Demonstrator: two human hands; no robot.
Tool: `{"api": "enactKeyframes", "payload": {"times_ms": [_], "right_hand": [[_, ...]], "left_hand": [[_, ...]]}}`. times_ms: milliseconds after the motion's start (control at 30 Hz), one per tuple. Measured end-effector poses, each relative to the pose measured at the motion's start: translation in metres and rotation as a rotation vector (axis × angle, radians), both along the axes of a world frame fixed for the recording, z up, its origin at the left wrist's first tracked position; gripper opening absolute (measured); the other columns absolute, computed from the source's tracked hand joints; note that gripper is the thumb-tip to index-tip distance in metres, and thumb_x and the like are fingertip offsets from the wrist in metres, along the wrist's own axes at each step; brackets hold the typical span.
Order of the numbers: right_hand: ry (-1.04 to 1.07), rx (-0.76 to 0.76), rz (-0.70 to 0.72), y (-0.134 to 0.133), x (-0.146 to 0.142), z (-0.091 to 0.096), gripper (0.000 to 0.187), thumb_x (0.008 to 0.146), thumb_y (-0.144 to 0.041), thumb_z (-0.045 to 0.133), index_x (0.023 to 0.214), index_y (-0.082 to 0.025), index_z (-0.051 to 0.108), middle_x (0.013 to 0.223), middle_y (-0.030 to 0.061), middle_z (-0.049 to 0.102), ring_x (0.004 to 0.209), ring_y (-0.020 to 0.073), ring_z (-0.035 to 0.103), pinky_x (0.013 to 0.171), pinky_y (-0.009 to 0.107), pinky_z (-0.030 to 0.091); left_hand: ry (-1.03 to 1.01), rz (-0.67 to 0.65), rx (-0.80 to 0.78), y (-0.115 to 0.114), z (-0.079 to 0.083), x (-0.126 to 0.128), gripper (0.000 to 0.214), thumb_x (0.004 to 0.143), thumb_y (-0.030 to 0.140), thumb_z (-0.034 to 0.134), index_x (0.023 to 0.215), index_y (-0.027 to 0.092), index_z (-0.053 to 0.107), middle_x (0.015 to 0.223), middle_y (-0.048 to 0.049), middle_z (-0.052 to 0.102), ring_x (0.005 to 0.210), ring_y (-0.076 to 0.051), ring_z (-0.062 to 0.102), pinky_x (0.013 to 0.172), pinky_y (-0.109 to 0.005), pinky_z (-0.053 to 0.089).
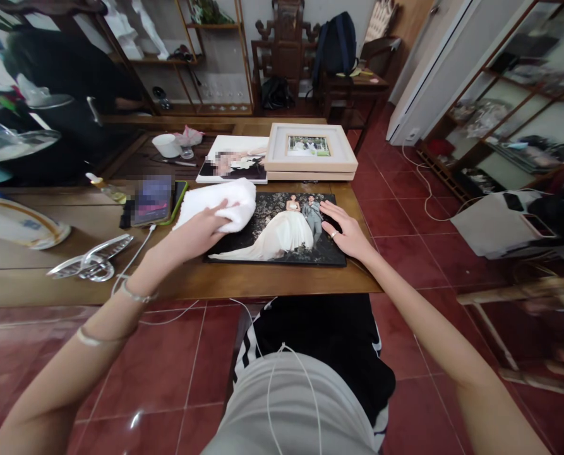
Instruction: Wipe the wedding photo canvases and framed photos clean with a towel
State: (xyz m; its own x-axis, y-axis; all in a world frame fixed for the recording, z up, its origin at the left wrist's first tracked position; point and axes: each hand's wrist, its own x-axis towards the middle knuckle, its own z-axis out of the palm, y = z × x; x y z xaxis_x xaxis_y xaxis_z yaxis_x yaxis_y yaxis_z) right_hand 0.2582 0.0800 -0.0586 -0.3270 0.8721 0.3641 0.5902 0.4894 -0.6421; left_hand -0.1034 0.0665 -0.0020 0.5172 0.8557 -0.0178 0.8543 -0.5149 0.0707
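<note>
1. Pressing a white towel [218,202] onto the wedding photo panel [282,235], our left hand [200,231] has its fingers curled over the cloth, gripping it.
2. Our right hand [347,231] lies flat on the panel's right edge, fingers spread, holding nothing.
3. The panel lies flat on the wooden surface [263,283] near its front edge, a framed picture [310,150] just behind.

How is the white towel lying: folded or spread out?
Folded: the towel is bunched in thick layers, gripped by the left hand, on the photo's corner.
</note>
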Motion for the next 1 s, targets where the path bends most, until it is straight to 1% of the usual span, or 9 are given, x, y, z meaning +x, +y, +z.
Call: {"api": "enactKeyframes", "payload": {"times_ms": [100, 200, 267, 333, 467, 700, 767, 867, 1000], "right_hand": [[0.008, -0.009, -0.002, 0.0, 0.0, 0.0, 0.043, 0.093, -0.039, 0.053, 0.135, -0.03, 0.059, 0.148, 0.0024, 0.053, 0.143, 0.0246, 0.041, 0.121, 0.052, 0.029], [0.009, -0.012, -0.002, 0.0, -0.001, 0.001, 0.043, 0.093, -0.039, 0.053, 0.135, -0.029, 0.059, 0.147, 0.0028, 0.053, 0.143, 0.0245, 0.041, 0.121, 0.052, 0.029], [0.0, -0.01, -0.005, -0.001, -0.001, 0.001, 0.043, 0.094, -0.038, 0.052, 0.135, -0.027, 0.059, 0.148, 0.0047, 0.052, 0.143, 0.0245, 0.041, 0.121, 0.051, 0.029], [-0.009, -0.005, -0.008, 0.0, -0.001, 0.002, 0.045, 0.094, -0.038, 0.052, 0.135, -0.023, 0.06, 0.148, 0.0081, 0.052, 0.142, 0.0245, 0.042, 0.121, 0.05, 0.029], [-0.004, 0.003, -0.002, 0.002, 0.0, 0.001, 0.045, 0.093, -0.037, 0.053, 0.134, -0.021, 0.06, 0.147, 0.0094, 0.053, 0.142, 0.0245, 0.043, 0.12, 0.05, 0.031], [0.022, -0.013, 0.011, 0.01, 0.001, 0.002, 0.042, 0.092, -0.037, 0.056, 0.132, -0.027, 0.061, 0.146, 0.0051, 0.054, 0.141, 0.0238, 0.043, 0.12, 0.051, 0.031], [0.029, -0.013, 0.018, 0.011, 0.001, 0.003, 0.043, 0.091, -0.037, 0.056, 0.133, -0.026, 0.061, 0.146, 0.0059, 0.054, 0.141, 0.024, 0.043, 0.12, 0.051, 0.03], [0.036, -0.016, 0.021, 0.011, 0.001, 0.003, 0.043, 0.092, -0.037, 0.056, 0.133, -0.027, 0.061, 0.146, 0.0058, 0.054, 0.142, 0.0244, 0.043, 0.12, 0.052, 0.03], [0.035, -0.028, 0.023, 0.01, 0.001, 0.002, 0.043, 0.092, -0.037, 0.055, 0.134, -0.028, 0.06, 0.147, 0.0048, 0.053, 0.143, 0.0243, 0.041, 0.12, 0.052, 0.029]], "left_hand": [[0.017, -0.074, -0.052, -0.048, 0.008, 0.004, 0.034, 0.093, 0.016, 0.036, 0.098, 0.018, 0.07, 0.156, -0.0061, 0.039, 0.147, -0.03, 0.029, 0.115, -0.049, 0.037], [-0.008, -0.161, -0.093, -0.093, 0.015, 0.004, 0.036, 0.093, 0.013, 0.036, 0.094, 0.02, 0.071, 0.157, -0.0022, 0.037, 0.148, -0.028, 0.027, 0.115, -0.05, 0.038], [-0.034, -0.191, -0.102, -0.112, 0.019, 0.003, 0.037, 0.091, 0.01, 0.037, 0.092, 0.022, 0.072, 0.156, 0.0001, 0.037, 0.147, -0.027, 0.03, 0.115, -0.048, 0.041], [-0.039, -0.187, -0.101, -0.118, 0.022, 0.004, 0.035, 0.092, 0.011, 0.039, 0.091, 0.023, 0.072, 0.156, 0.0011, 0.038, 0.144, -0.026, 0.035, 0.112, -0.044, 0.044], [-0.013, -0.132, -0.08, -0.095, 0.021, 0.01, 0.034, 0.095, 0.017, 0.037, 0.099, 0.02, 0.071, 0.156, -0.0036, 0.039, 0.141, -0.029, 0.041, 0.111, -0.043, 0.045], [0.106, 0.033, 0.041, -0.008, 0.004, 0.016, 0.035, 0.092, 0.022, 0.038, 0.11, 0.017, 0.067, 0.146, -0.0145, 0.052, 0.119, -0.032, 0.062, 0.101, -0.044, 0.05], [0.089, 0.056, 0.071, 0.018, -0.002, 0.014, 0.035, 0.092, 0.024, 0.037, 0.109, 0.017, 0.067, 0.139, -0.0143, 0.059, 0.124, -0.033, 0.058, 0.102, -0.044, 0.048], [0.018, 0.034, 0.102, 0.049, -0.011, 0.011, 0.036, 0.092, 0.021, 0.035, 0.11, 0.016, 0.066, 0.135, -0.0116, 0.062, 0.142, -0.03, 0.04, 0.11, -0.046, 0.041], [-0.01, 0.015, 0.105, 0.055, -0.018, 0.014, 0.04, 0.09, 0.014, 0.035, 0.117, 0.014, 0.064, 0.151, -0.0127, 0.046, 0.148, -0.033, 0.025, 0.113, -0.06, 0.031]]}}
